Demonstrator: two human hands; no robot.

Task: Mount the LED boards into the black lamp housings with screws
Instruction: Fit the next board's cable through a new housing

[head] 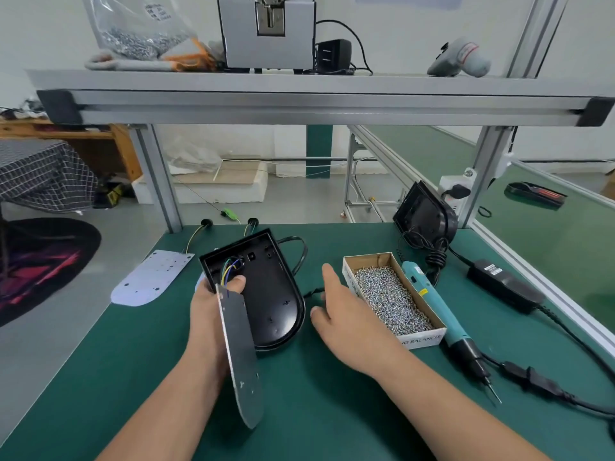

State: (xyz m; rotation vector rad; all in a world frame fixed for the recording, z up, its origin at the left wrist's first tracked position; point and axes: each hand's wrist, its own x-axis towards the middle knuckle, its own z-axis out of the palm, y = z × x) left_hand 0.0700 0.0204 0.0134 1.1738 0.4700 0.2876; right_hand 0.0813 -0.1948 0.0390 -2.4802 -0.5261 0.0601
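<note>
Power adapter on green mat; grey machine on shelf

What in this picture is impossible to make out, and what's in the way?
All from the head view:
1. The left hand has its fingers hidden behind the LED board it grips; only the thumb shows.
2. Where the coloured wires end: lost behind the board's top edge and the thumb.
3. Side lettering on the screw box: partly behind the right hand.
4. Label on the shelf bag: too small.
</note>
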